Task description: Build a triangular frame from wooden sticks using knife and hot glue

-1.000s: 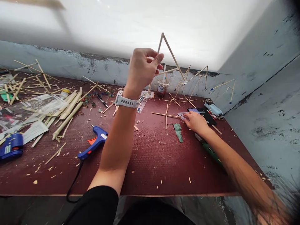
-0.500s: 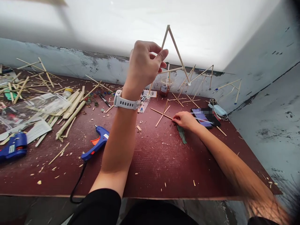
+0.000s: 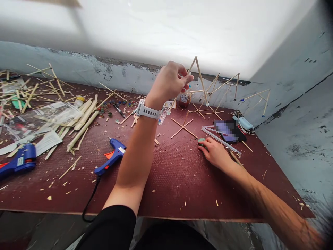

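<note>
My left hand (image 3: 171, 81), with a pale watch on the wrist, is raised over the back of the table. It pinches one leg of an A-shaped wooden stick frame (image 3: 201, 74), whose feet end in small pale blobs. My right hand (image 3: 214, 151) is low over the table, fingers closed on a green strip (image 3: 201, 140); its far part is hidden under the hand. Just left of those fingers stands a stand of crossed sticks (image 3: 183, 127), with one stick pointing up. Beside the hand lie clear plastic sticks (image 3: 221, 140).
A blue glue gun (image 3: 111, 156) lies by my left forearm, another glue gun (image 3: 22, 161) at far left. Split bamboo strips (image 3: 83, 128) and plastic bags cover the left side. More stick frames (image 3: 231, 83), a drink cup (image 3: 184, 100) and a phone (image 3: 226, 132) are at the back right.
My left hand has lowered the stick frame and shifted slightly right. My right hand has left the crossed sticks' end and closed on the green strip, which now looks bunched.
</note>
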### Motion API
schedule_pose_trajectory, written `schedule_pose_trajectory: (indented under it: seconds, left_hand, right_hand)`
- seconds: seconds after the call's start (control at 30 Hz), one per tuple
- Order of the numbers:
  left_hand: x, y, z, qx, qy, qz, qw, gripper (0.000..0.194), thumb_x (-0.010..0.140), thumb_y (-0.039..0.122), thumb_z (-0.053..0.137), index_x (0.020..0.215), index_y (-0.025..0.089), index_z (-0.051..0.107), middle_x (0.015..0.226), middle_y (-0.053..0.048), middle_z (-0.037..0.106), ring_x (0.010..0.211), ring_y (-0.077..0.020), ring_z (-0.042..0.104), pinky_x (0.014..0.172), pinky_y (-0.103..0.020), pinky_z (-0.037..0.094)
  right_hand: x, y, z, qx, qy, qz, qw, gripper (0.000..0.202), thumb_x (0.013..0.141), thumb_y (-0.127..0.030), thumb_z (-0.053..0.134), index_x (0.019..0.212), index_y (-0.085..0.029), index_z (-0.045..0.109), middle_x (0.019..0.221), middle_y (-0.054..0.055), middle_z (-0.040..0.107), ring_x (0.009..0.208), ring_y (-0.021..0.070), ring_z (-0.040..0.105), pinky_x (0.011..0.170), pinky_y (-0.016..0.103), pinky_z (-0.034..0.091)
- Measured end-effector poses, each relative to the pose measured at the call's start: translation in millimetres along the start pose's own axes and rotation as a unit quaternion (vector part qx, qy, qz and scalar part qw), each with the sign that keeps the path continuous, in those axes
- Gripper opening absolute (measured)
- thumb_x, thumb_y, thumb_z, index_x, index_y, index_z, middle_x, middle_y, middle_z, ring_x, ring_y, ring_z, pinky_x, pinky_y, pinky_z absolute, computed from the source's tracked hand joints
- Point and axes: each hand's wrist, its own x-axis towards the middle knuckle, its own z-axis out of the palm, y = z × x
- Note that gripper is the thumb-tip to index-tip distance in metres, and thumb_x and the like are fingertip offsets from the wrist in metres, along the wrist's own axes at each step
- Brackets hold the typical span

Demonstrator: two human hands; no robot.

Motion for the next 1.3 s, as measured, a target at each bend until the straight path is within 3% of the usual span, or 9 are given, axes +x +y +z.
schedule_pose_trajectory:
  seconds: [0.1, 0.2, 0.4, 0.5, 0.6, 0.7, 0.8, 1.1, 1.3]
  left_hand:
    - [-0.7, 1.0, 0.5, -0.002, -0.022, 0.002, 1.0, 0.032, 0.094, 0.045, 0.073, 0.102, 0.015, 0.074, 0.079, -0.011, 0.076, 0.076, -0.0209, 0.073, 0.066, -0.033, 0.053]
    - [-1.5, 2.2, 0.6, -0.002, -0.04, 0.001, 0.999, 0.027, 0.093, 0.039, 0.074, 0.1, 0.013, 0.073, 0.076, -0.01, 0.073, 0.073, -0.0202, 0.073, 0.068, -0.035, 0.055]
    - [-4.0, 3.6, 3.6, -0.007, -0.044, 0.015, 0.999, 0.019, 0.092, 0.036, 0.07, 0.092, 0.017, 0.072, 0.076, -0.01, 0.076, 0.069, -0.0185, 0.073, 0.065, -0.033, 0.057]
    - [-3.9, 3.4, 4.5, -0.007, -0.024, 0.035, 0.999, 0.016, 0.094, 0.033, 0.068, 0.088, 0.018, 0.07, 0.076, -0.008, 0.076, 0.069, -0.017, 0.073, 0.065, -0.03, 0.057]
    - [-2.3, 3.3, 2.5, -0.004, 0.017, 0.045, 0.999, 0.014, 0.095, 0.031, 0.067, 0.091, 0.018, 0.069, 0.077, -0.007, 0.075, 0.074, -0.018, 0.075, 0.067, -0.03, 0.058]
    - [-0.6, 4.3, -0.9, -0.021, 0.036, 0.038, 0.998, 0.014, 0.098, 0.032, 0.066, 0.099, 0.018, 0.067, 0.081, -0.007, 0.076, 0.08, -0.0185, 0.076, 0.07, -0.029, 0.059]
    - [0.4, 6.5, -1.9, -0.04, 0.034, 0.025, 0.998, 0.02, 0.1, 0.038, 0.067, 0.106, 0.018, 0.065, 0.088, -0.008, 0.078, 0.085, -0.0187, 0.077, 0.071, -0.028, 0.06]
    - [-1.4, 14.9, 2.0, -0.082, 0.019, 0.021, 0.996, 0.036, 0.103, 0.052, 0.063, 0.115, 0.018, 0.062, 0.096, -0.01, 0.078, 0.091, -0.0218, 0.081, 0.068, -0.028, 0.063]
    - [-2.4, 17.1, 0.2, -0.079, 0.025, 0.037, 0.996, 0.034, 0.102, 0.051, 0.064, 0.109, 0.018, 0.061, 0.097, -0.01, 0.078, 0.094, -0.0224, 0.081, 0.07, -0.028, 0.063]
  right_hand:
    - [-24.8, 8.2, -6.3, 0.004, -0.017, 0.005, 1.0, 0.032, 0.105, -0.033, 0.05, 0.117, -0.024, 0.079, 0.107, 0.01, 0.073, 0.09, 0.0246, 0.074, 0.081, 0.034, 0.056]
    - [-32.1, 17.4, -35.3, 0.037, -0.007, -0.01, 0.999, 0.026, 0.101, -0.034, 0.058, 0.102, -0.025, 0.082, 0.1, 0.007, 0.076, 0.085, 0.0232, 0.074, 0.08, 0.034, 0.056]
    - [29.0, 6.0, -116.9, 0.101, 0.276, 0.003, 0.956, 0.025, 0.099, -0.042, 0.065, 0.106, -0.024, 0.081, 0.101, 0.007, 0.078, 0.078, 0.021, 0.072, 0.074, 0.035, 0.058]
    - [65.5, -9.5, -127.1, 0.099, 0.356, -0.027, 0.929, 0.031, 0.097, -0.043, 0.068, 0.117, -0.021, 0.078, 0.112, 0.01, 0.077, 0.093, 0.0249, 0.073, 0.084, 0.04, 0.059]
    - [81.3, -28.2, -114.2, 0.105, 0.408, -0.006, 0.907, 0.03, 0.103, -0.046, 0.06, 0.112, -0.022, 0.077, 0.109, 0.01, 0.075, 0.088, 0.0235, 0.07, 0.084, 0.041, 0.056]
    - [83.8, -46.4, -92.6, 0.179, 0.377, 0.0, 0.909, 0.032, 0.103, -0.051, 0.059, 0.102, -0.024, 0.077, 0.096, 0.007, 0.075, 0.071, 0.018, 0.064, 0.076, 0.038, 0.053]
    - [91.5, -59.2, -76.5, 0.326, 0.281, 0.019, 0.903, 0.044, 0.095, -0.059, 0.068, 0.118, -0.021, 0.076, 0.093, 0.005, 0.074, 0.06, 0.0136, 0.056, 0.062, 0.034, 0.047]
    - [123.9, -78.3, -74.9, 0.642, 0.135, 0.037, 0.753, 0.084, 0.074, -0.07, 0.084, 0.141, -0.023, 0.067, 0.078, -0.004, 0.053, 0.056, 0.009, 0.027, 0.049, 0.03, 0.025]
    - [130.0, -69.4, -73.3, 0.667, 0.09, -0.015, 0.739, 0.067, 0.077, -0.07, 0.081, 0.134, -0.036, 0.07, 0.077, -0.005, 0.052, 0.054, 0.0105, 0.018, 0.048, 0.03, 0.021]
